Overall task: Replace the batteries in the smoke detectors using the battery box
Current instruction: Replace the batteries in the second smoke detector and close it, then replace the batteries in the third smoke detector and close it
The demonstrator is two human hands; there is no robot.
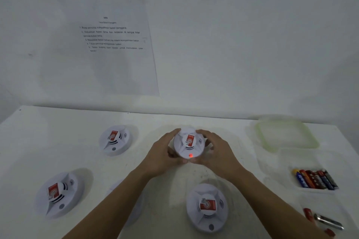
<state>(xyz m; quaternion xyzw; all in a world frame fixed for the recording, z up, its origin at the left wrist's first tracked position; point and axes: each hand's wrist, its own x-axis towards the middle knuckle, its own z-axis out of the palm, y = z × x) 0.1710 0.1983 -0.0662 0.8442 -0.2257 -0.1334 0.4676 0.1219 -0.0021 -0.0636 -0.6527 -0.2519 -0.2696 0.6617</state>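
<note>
- Fingers (172, 135) of the left hand (162, 153) and of the right hand (218, 151) curl round the rim of one smoke detector (188, 142) at the centre of the frame, clamped on it from both sides. Whether it rests on the desk (29, 141) or is just lifted, I cannot tell.
- On the wall, upper left, hangs a printed sheet (116, 54).
- At the right lies a green-rimmed lid (287, 134), with the clear battery box (287, 163) just below it in the frame.
- Three more units lie face up and closed: the upper-left detector (114, 139), the lower-left detector (58, 194) and the lower-centre detector (206, 206). Nothing shows which already hold fresh cells.
- Being a round disc, the held unit has no long axis; its face points up toward the camera and its lamp edge toward the bottom of the frame.
- Side by side in the box lie the batteries (315, 179), their long axes running roughly top to bottom of the frame.
- Near the lower right corner, the loose batteries (328, 223) are probably spent ones.
- The red lamp (190, 155) glows, so this unit likely has power and is being closed or tested. The rest look yet to be checked.
</note>
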